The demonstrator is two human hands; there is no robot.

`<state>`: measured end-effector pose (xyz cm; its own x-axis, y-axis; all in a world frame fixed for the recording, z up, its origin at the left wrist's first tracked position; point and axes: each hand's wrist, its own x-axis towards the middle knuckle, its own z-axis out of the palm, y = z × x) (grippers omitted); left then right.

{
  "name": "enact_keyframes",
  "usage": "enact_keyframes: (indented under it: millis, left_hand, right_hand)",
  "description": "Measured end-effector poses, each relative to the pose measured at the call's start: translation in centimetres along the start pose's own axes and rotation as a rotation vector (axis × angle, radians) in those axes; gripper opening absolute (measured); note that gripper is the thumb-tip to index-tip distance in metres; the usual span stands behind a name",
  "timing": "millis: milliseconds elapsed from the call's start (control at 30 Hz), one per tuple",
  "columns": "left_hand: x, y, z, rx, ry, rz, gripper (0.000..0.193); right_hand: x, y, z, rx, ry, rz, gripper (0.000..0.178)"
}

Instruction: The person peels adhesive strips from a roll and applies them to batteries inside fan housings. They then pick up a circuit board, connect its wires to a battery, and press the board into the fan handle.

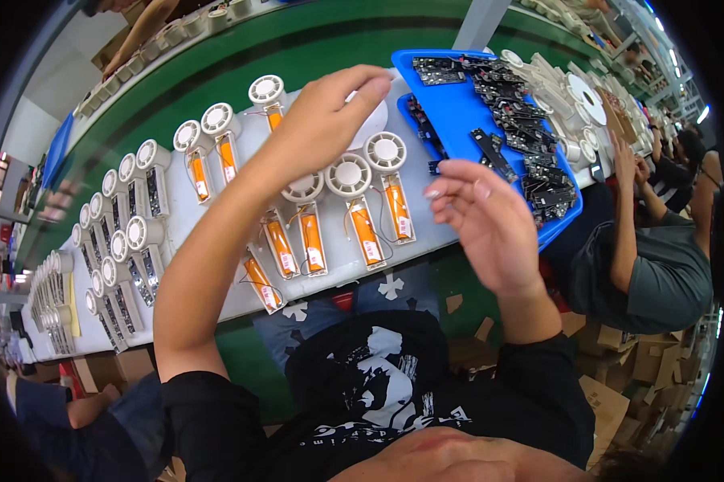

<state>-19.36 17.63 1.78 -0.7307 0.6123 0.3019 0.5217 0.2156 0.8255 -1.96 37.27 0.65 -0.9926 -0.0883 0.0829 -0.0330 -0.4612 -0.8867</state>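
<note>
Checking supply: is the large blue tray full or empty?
Partly full: the tray holds black circuit boards piled mostly along its right, with bare blue showing.

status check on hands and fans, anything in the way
Left hand above worktable, grip hidden. Right hand half-open beside blue tray. Left forearm partly hides handheld fans.

Strip lights (704, 114) glare white along the frame's upper right, where straight edges curve toward black corners; even, bright light falls on the pale worktop (431, 231) at center, while detail softens near the rim.
</note>
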Motion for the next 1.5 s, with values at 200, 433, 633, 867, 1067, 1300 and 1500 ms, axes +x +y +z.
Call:
enact_keyframes:
  millis: [200,433,633,867,1067,1300,1500]
  left_hand:
    - [-4.9,4.6,1.9,-0.274,0.295,0.076,0.063]
    - [-7.6,4.6,0.8,-0.17,0.617,0.205,0.073]
    - [-8.3,4.6,2.2,-0.23,0.796,0.172,0.082]
    - [-8.0,3.5,2.6,-0.324,0.795,0.204,0.087]
    - [-7.7,2.7,3.2,-0.372,0.756,0.22,0.09]
    - [-9.1,3.8,4.5,-0.444,0.631,0.159,0.101]
    - [-9.5,4.9,4.8,-0.637,0.661,0.197,0.101]
  right_hand:
    - [-0.8,4.6,6.6,-0.245,-0.172,-0.214,0.078]
    - [-0.5,6.9,9.3,-0.511,-0.351,-0.409,0.106]
    - [1.0,6.9,9.6,-0.51,-0.35,-0.416,0.11]
    - [2.2,7.6,9.4,-0.518,-0.355,-0.39,0.118]
    - [2.8,7.6,9.3,-0.565,-0.34,-0.411,0.119]
    - [2.7,8.4,8.4,-0.647,-0.303,-0.461,0.115]
    - [-1.3,7.6,7.7,-0.872,-0.308,-0.558,0.109]
